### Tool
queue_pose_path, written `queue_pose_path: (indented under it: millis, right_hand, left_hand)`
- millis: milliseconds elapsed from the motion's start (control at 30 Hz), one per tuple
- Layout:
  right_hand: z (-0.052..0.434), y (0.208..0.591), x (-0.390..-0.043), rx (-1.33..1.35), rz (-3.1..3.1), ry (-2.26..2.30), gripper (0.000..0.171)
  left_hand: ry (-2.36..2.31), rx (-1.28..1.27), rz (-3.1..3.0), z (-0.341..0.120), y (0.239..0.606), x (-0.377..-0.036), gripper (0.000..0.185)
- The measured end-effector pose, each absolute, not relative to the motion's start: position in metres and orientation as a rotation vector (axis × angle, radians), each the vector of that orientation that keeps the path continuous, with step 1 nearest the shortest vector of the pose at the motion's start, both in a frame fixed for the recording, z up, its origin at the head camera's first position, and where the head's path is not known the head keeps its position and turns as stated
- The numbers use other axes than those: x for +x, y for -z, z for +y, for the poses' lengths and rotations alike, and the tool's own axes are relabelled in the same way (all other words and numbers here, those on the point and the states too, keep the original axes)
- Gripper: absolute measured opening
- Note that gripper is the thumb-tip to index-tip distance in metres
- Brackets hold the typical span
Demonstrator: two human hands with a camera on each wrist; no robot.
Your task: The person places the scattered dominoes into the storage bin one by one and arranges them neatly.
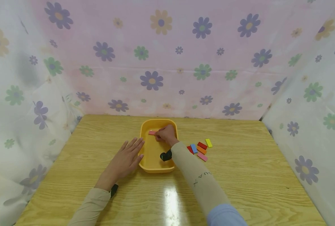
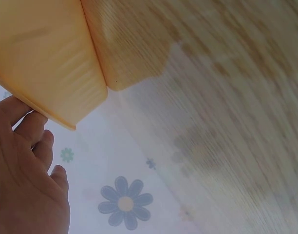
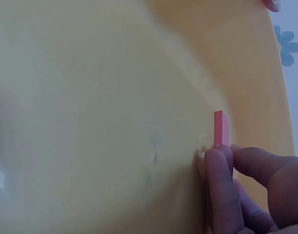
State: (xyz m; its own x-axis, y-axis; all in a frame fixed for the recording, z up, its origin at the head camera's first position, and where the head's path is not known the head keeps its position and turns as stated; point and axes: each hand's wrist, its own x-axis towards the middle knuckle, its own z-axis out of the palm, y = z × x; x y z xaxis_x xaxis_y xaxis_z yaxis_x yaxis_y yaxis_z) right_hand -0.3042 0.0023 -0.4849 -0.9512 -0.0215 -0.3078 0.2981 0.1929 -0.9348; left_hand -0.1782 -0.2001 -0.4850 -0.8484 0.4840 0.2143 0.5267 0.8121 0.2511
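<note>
Inside the yellow plastic tub [image 1: 153, 160], my right hand [image 1: 166, 134] pinches a pink block [image 1: 152, 132] near the far wall. The right wrist view shows the thin pink block [image 3: 221, 127] between thumb and fingers, close to the tub's side. My left hand [image 1: 127, 158] has its fingers extended and touches the tub's left rim; in the left wrist view its fingertips [image 2: 34, 119] meet the rim. To the right of the tub lie several small flat blocks: a blue block [image 1: 194, 148], an orange block [image 1: 201, 150], a yellow block [image 1: 209, 142], another pink block [image 1: 202, 156] and red blocks [image 1: 202, 145].
The tub stands on a wood-grain table [image 1: 241, 175]. A flower-printed curtain [image 1: 181, 62] hangs behind the table and along both sides. A black wrist strap piece [image 1: 166, 155] shows at my right wrist, over the tub.
</note>
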Motion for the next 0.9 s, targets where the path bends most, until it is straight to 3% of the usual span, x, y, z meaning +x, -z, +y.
queue_pose_path:
  millis: [267, 467, 700, 900]
  right_hand:
    - [0.004, 0.483, -0.304, 0.162, 2.406, 1.727, 0.02]
    - [0.016, 0.453, -0.299, -0.108, 2.429, 1.656, 0.028]
    - [0.056, 0.416, -0.289, -0.493, 2.382, 1.763, 0.029]
    - [0.105, 0.418, -0.27, -0.603, 2.447, 1.795, 0.026]
  left_hand:
    - [0.462, -0.797, -2.896, -0.2, 0.485, -0.179, 0.06]
    - [0.466, -0.787, -2.909, -0.2, 0.485, -0.179, 0.06]
    - [0.474, -0.8, -2.867, -0.2, 0.485, -0.179, 0.059]
    - [0.466, -0.809, -2.878, -0.2, 0.484, -0.178, 0.06]
